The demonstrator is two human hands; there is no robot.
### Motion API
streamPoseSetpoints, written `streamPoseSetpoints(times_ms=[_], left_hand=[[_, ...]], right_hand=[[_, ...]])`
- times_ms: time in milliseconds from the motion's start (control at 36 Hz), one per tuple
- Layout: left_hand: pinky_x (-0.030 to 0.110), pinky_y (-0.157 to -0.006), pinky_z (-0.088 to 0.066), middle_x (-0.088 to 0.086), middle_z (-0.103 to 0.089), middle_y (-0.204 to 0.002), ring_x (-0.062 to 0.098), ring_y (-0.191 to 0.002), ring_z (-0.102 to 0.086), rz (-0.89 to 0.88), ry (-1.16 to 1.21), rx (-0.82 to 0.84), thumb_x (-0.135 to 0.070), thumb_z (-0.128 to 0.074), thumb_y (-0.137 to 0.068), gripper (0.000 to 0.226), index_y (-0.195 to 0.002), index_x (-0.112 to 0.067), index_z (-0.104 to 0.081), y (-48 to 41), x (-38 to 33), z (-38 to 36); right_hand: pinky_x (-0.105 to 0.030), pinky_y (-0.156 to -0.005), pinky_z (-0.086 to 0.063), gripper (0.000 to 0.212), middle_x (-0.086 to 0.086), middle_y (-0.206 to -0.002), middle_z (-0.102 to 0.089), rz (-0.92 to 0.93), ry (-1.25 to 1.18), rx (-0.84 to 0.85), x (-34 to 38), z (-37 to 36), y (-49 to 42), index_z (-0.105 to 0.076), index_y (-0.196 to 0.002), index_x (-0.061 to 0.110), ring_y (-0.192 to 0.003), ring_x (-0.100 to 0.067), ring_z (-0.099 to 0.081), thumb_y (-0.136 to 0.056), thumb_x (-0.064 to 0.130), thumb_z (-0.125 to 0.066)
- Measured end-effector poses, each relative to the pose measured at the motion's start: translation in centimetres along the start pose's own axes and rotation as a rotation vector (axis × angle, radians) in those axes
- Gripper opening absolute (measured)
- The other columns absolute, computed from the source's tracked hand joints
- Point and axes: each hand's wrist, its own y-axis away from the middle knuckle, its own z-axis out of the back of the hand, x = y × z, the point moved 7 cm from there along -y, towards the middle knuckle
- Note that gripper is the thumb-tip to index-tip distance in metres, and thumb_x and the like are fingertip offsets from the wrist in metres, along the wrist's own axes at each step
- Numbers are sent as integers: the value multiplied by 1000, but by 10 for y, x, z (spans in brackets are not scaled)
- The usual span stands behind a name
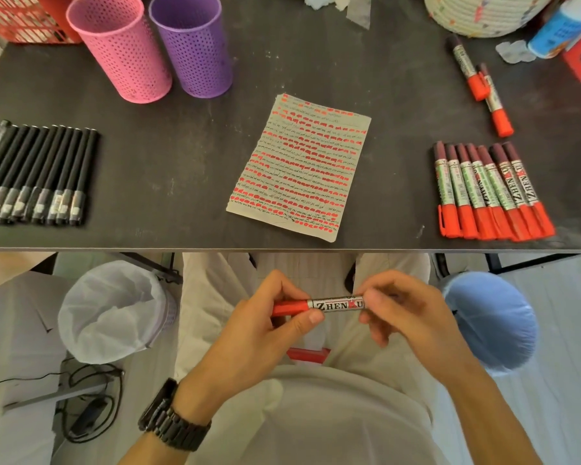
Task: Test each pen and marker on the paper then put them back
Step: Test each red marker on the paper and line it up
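Observation:
Below the table's front edge, over my lap, both hands hold one red marker point(329, 304) level. My left hand point(275, 317) grips its red cap end; my right hand point(403, 310) pinches the barrel's other end. The cap is on. On the dark table point(188, 162) lies the paper point(299, 166), covered in rows of red marks and thin scribbles. A row of several red markers point(490, 189) lies to its right, with two more markers point(480, 85) farther back. Several black pens point(34, 172) lie in a row at the left.
A pink mesh cup point(121, 48) and a purple mesh cup point(192, 45) stand at the back left, beside a red basket point(21, 18). A woven basket point(483, 11) and a blue bottle point(560, 28) sit at the back right. A lined bin point(114, 310) stands under the table.

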Motion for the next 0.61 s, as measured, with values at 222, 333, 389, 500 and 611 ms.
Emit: streamPoseSetpoints(times_ms=[222,333,389,500,611], left_hand=[[17,-52,-38,-17,-61,-73,10,-58,-51,-93,-308,97,-67,-55,-83,27,-96,-43,-49,-10,-36,6],[18,-75,-48,-23,-60,-112,5,-98,-62,-158,-315,-1,-71,-66,-76,59,-126,-57,-38,-17,-63,23],[26,-87,-52,-15,-62,-122,13,-114,-61,-234,-143,-85,-63,-73,-77,69,-136,-50,-41,-20,-83,37],[31,-84,-55,6,-71,-104,24,-103,-67,-336,463,-173,-57,-70,-83,45,-112,-23,-67,-33,-118,55],[25,-51,-46,1,-51,-58,19,-51,-50,-197,925,-164,-50,-55,-89,39,-66,-19,-56,-52,-125,44]], right_hand=[[-19,-55,-36,15,6,-68,-59,152,516,122,19,-16,5,-71,-102,30,-57,-8,-48,-95,33,-58],[-34,-57,-39,17,-3,-73,-62,162,288,48,22,-15,5,-72,-102,42,-62,-20,-49,-91,44,-59],[-22,-53,-36,19,5,-67,-58,177,160,26,23,-18,5,-73,-101,41,-58,-9,-45,-89,48,-61],[-12,-53,-36,34,6,-61,-53,99,-31,-9,19,-26,1,-76,-99,33,-55,-3,-45,-78,59,-69],[-14,-51,-33,38,7,-61,-50,51,-28,-15,23,-44,-3,-76,-100,34,-54,-3,-42,-76,60,-62]])
